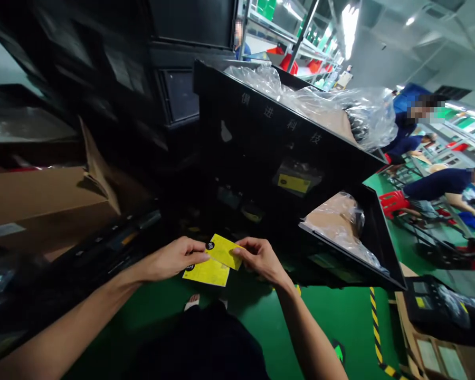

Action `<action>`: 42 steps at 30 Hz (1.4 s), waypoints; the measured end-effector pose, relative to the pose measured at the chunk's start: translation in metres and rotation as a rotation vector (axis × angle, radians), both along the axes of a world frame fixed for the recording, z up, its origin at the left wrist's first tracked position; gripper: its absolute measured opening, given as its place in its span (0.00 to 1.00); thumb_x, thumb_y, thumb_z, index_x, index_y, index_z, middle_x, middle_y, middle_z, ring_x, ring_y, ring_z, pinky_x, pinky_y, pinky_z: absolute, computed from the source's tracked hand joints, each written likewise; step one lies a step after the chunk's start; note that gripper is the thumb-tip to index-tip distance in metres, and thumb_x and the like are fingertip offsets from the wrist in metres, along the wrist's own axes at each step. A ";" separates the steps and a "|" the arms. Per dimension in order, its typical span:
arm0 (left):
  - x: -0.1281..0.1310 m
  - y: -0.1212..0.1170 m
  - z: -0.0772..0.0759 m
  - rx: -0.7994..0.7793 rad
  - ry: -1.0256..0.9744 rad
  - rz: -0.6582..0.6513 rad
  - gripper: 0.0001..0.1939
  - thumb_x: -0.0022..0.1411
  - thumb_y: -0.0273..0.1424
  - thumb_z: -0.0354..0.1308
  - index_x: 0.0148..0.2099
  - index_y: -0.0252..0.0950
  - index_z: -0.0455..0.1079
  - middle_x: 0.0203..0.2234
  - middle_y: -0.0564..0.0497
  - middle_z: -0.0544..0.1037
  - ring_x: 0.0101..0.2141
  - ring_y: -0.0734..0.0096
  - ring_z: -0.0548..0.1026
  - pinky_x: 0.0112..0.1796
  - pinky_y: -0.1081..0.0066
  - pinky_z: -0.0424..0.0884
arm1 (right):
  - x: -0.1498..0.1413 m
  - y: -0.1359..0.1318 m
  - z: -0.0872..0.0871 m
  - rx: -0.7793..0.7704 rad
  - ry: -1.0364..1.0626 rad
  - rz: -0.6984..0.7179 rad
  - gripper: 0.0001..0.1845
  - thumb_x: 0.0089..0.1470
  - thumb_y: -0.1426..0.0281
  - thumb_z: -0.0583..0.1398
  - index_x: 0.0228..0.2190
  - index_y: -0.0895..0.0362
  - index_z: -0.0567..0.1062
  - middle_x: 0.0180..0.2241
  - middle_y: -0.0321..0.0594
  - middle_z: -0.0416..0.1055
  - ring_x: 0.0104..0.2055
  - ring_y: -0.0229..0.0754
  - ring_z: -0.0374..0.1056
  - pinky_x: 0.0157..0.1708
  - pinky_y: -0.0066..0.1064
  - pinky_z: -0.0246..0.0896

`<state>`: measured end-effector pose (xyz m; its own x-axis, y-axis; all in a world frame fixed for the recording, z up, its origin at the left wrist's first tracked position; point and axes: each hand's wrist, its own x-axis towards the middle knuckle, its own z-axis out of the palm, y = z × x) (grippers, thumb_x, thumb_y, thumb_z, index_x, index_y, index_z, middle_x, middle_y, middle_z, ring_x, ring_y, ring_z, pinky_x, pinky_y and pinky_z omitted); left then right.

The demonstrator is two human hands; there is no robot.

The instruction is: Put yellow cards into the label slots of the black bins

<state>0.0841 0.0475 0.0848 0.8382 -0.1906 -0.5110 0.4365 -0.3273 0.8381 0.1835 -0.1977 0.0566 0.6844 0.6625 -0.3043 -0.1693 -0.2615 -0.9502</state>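
Two yellow paper labels are between my hands, low in the middle of the head view. My left hand pinches the left ends of both, where round black marks show. The upper yellow label overlaps the lower yellow label, which hangs below it at a slight tilt. My right hand grips the right end of the upper label between thumb and fingers. Just beyond my hands stands a black plastic crate with white characters on its side. A clear pocket on it holds another yellow label.
Clear plastic bags fill the crate's top. A lower black crate juts out at right. An opened cardboard box lies at left. Yellow-black tape marks the green floor. Several people work at benches on the far right.
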 end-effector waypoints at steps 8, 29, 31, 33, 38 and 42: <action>0.007 -0.006 -0.011 0.010 -0.043 0.010 0.27 0.65 0.54 0.59 0.40 0.32 0.77 0.28 0.50 0.74 0.28 0.70 0.67 0.29 0.71 0.58 | 0.020 -0.005 -0.002 0.005 -0.039 0.076 0.24 0.56 0.50 0.70 0.37 0.60 0.82 0.26 0.33 0.71 0.22 0.30 0.57 0.22 0.26 0.50; 0.040 -0.039 -0.010 -0.027 -0.051 0.045 0.24 0.67 0.51 0.62 0.47 0.34 0.81 0.36 0.47 0.81 0.32 0.66 0.74 0.32 0.71 0.63 | 0.068 -0.039 -0.003 0.010 -0.094 0.164 0.23 0.58 0.50 0.69 0.38 0.59 0.82 0.26 0.34 0.71 0.22 0.31 0.58 0.21 0.25 0.51; 0.043 -0.042 -0.010 -0.029 -0.060 0.047 0.23 0.68 0.50 0.61 0.47 0.35 0.81 0.36 0.48 0.81 0.32 0.67 0.73 0.32 0.72 0.63 | 0.070 -0.041 -0.004 0.015 -0.085 0.159 0.23 0.58 0.50 0.69 0.36 0.59 0.81 0.25 0.33 0.70 0.22 0.30 0.57 0.21 0.25 0.50; 0.046 -0.044 -0.011 -0.023 -0.075 0.049 0.21 0.68 0.49 0.61 0.46 0.35 0.81 0.34 0.49 0.80 0.32 0.69 0.72 0.31 0.72 0.62 | 0.072 -0.043 -0.006 0.024 -0.059 0.160 0.23 0.57 0.50 0.69 0.36 0.59 0.78 0.24 0.32 0.68 0.21 0.30 0.57 0.20 0.25 0.49; 0.052 -0.049 -0.014 0.015 -0.145 0.036 0.21 0.69 0.48 0.61 0.39 0.34 0.77 0.28 0.52 0.73 0.28 0.72 0.65 0.28 0.72 0.56 | 0.076 -0.045 -0.015 0.050 0.026 0.183 0.25 0.56 0.49 0.70 0.36 0.56 0.71 0.25 0.29 0.68 0.18 0.30 0.58 0.17 0.24 0.49; 0.056 -0.050 -0.018 0.053 -0.178 0.040 0.20 0.69 0.47 0.60 0.35 0.34 0.72 0.26 0.54 0.68 0.27 0.73 0.62 0.28 0.71 0.55 | 0.077 -0.045 -0.017 0.063 0.056 0.173 0.26 0.52 0.51 0.73 0.36 0.56 0.71 0.27 0.29 0.69 0.19 0.28 0.58 0.17 0.24 0.49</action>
